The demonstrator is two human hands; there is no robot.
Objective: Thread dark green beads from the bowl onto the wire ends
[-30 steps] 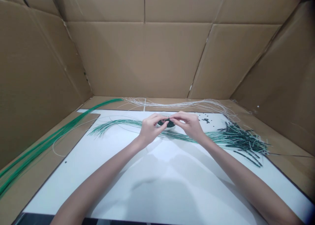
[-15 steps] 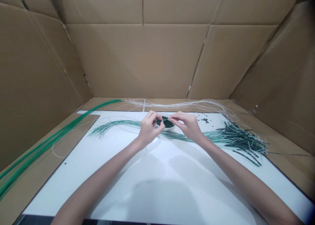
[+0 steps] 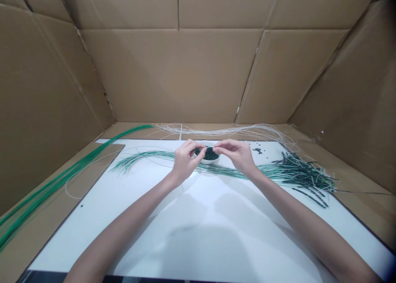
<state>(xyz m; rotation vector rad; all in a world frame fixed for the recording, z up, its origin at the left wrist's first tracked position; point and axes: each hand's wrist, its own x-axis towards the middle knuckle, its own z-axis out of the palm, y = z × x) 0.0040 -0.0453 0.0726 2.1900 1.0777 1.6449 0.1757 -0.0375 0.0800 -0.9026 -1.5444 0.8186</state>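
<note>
One thin strand [image 3: 209, 147], long axis left to right, above the white bowl [image 3: 210, 162] of dark beads [image 3: 211, 154]. My left hand [image 3: 184, 159]: pinched on it. My right hand [image 3: 239, 154]: fingertips nearly together at its right; grip, I cannot tell.

Fine strand: I make out one thin, pale line [image 3: 209, 147], held up nearly level over the bowl, running left to right; its ends are too small for me to tell.
Bowl [image 3: 211, 162]: white, round, upright, mid-scene toward the far side, partly hidden from me at left.
Bowl's beads [image 3: 211, 154]: tiny, dark green, heaped loose inside.
Spilled beads [image 3: 257, 150]: dark specks right of the bowl, far side, some clumped together.
Green bundle [image 3: 224, 171]: many thin strands passing the bowl's near side, fanned at left.
Beaded lengths [image 3: 305, 173]: dark, tangled heap at the bundle's right end, several lying apart nearer me.
</note>
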